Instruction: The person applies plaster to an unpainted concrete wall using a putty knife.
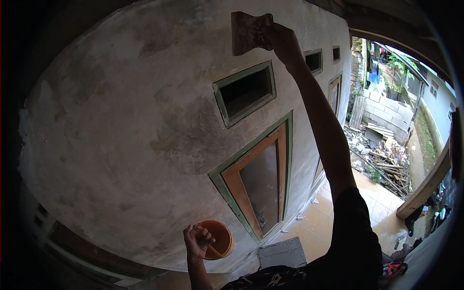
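High up against the wall, my right hand [285, 44] is closed around a wide, flat-bladed putty scraper [245, 33]. Its blade is at or near the plaster; contact cannot be made out. My right arm is stretched far overhead. Low down, my left hand [197, 240] has its fingers curled at the side of an orange bucket [227, 240]. A thin strap, seemingly the bucket's handle, runs from those fingers across its mouth. What lies inside the bucket is too dark to tell. The plastered wall [121, 130] is grey-white with darker, uneven patches.
Below the scraper is a green-framed vent opening [245, 94], then a wood-framed window [261, 181]. A grey block [282, 253] stands on the tiled floor [314, 217]. To the right are a wooden post [425, 186], a rubble pile [386, 166] and a low block wall [386, 113].
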Demonstrator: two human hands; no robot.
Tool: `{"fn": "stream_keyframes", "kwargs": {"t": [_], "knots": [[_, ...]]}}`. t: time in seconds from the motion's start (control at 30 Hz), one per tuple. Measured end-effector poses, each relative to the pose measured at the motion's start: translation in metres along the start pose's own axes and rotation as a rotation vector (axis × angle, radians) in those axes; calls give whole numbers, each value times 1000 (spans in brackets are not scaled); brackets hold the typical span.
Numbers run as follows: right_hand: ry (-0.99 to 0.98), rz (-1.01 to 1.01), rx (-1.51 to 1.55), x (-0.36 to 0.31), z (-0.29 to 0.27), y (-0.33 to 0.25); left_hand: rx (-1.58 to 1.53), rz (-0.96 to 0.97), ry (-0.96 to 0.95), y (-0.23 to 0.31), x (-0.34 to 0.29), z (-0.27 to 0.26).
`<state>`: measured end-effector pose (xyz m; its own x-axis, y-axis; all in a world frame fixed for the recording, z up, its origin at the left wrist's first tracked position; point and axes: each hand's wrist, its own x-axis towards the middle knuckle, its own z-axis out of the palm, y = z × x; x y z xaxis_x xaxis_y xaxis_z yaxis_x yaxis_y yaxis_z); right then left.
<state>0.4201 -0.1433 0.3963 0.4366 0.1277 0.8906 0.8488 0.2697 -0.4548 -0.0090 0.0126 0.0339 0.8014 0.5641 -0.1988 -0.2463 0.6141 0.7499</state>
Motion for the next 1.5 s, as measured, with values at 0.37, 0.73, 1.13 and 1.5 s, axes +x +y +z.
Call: {"fn": "stream_keyframes", "kwargs": {"t": [0.37,0.73,1.13,1.5], "knots": [[46,-159,227,88,27,-28,3,22,-20,3,-5,6],[187,-255,-563,88,41,-36,24,26,-16,10,1,11],[287,-553,-768,72,143,-55,-37,95,-9,18,-6,-7],[304,-761,-546,34,153,-113,18,48,33,17,2,2]]}}
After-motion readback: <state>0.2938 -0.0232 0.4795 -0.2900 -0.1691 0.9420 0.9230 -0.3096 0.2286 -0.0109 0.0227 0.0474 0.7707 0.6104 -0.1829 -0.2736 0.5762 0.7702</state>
